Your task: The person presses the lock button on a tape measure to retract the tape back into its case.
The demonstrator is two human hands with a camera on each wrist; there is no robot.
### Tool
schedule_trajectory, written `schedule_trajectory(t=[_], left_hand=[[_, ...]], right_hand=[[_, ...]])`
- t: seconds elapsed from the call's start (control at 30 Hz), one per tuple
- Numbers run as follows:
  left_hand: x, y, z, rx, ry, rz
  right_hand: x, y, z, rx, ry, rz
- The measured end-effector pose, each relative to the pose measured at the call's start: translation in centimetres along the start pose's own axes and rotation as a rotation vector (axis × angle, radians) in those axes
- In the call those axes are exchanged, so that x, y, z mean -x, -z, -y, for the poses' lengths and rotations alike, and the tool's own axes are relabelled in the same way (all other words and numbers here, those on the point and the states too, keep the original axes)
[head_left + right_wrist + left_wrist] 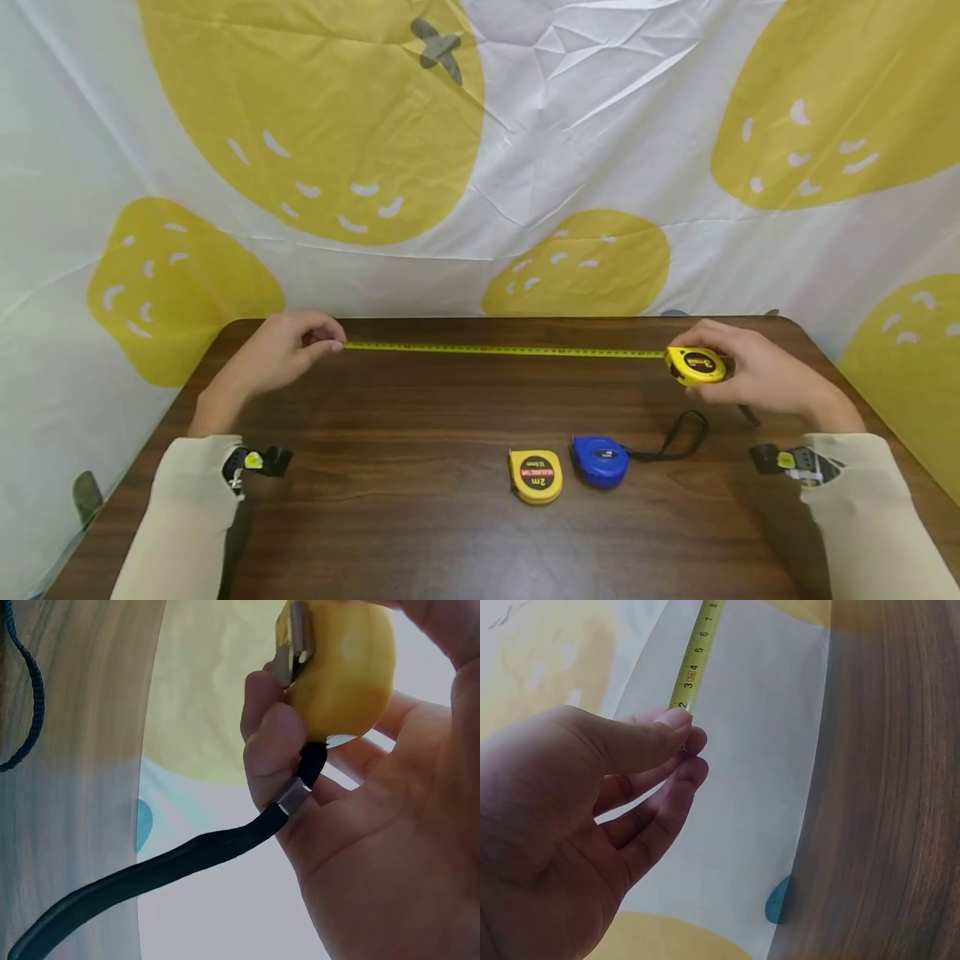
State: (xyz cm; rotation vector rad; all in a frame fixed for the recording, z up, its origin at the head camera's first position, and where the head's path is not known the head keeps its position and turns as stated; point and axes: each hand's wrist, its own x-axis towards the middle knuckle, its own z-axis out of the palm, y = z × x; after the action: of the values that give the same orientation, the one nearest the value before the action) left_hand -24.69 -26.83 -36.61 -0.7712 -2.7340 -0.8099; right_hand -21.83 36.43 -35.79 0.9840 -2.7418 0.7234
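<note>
In the head view a yellow tape measure (696, 365) is held by my right hand (757, 371) over the right side of the table. Its yellow blade (495, 350) stretches nearly level across to my left hand (288, 350), where thumb and fingers pinch the free end. The left wrist view shows the thumb (676, 720) over the blade (697, 656) close to the 2 mark, with the very tip hidden. In the right wrist view the fingers curl around the yellow case (349, 667), and a black wrist strap (202, 851) hangs from it.
On the dark wood table (360, 533) lie a second yellow tape measure (536, 477), marked 2m, and a blue tape measure (600, 461) with a black cord (675, 446). Behind the table's far edge hangs a white cloth (420, 283) with yellow fruit shapes.
</note>
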Motion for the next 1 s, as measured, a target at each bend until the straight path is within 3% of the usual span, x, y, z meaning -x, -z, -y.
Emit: schedule_trajectory(t=[0.23, 0.47, 0.8, 1.0], left_hand=[[0.2, 0.3, -0.4, 0.013, 0.013, 0.005], [0.3, 0.5, -0.6, 0.024, 0.028, -0.023], [0.4, 0.9, -0.9, 0.047, -0.008, -0.069], [0.5, 1.0, -1.0, 0.051, -0.007, -0.085]], right_hand=[[0.3, 0.3, 0.8, -0.122, -0.093, 0.032], [0.5, 0.6, 1.3, -0.143, -0.097, 0.017], [0.5, 0.9, 1.4, -0.174, 0.009, 0.0], [0.5, 1.2, 1.3, -0.072, 0.071, -0.027]])
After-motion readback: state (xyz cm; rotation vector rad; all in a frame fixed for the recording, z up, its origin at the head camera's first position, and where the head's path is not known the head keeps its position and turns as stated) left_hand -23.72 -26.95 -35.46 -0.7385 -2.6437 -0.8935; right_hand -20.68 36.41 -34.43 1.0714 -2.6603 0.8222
